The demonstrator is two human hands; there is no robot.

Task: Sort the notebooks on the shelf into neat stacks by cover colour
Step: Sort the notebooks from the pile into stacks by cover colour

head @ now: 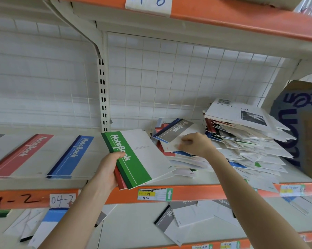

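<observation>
My left hand (107, 168) grips a green notebook (133, 159) with a red notebook (120, 180) under it, held over the shelf's front edge. My right hand (194, 143) reaches into the messy pile (241, 146) and pinches a white-backed notebook (171, 145) lying under a grey notebook (176, 129). On the left of the shelf lie a neat red stack (24, 155) and a neat blue stack (70, 157), side by side. A grey cover shows at the far left edge.
The orange shelf rail (196, 194) carries price tags and handwritten labels. A cardboard box (302, 133) stands at the right end. Loose grey and blue notebooks (178, 218) lie on the shelf below. A white wire grid backs the shelf.
</observation>
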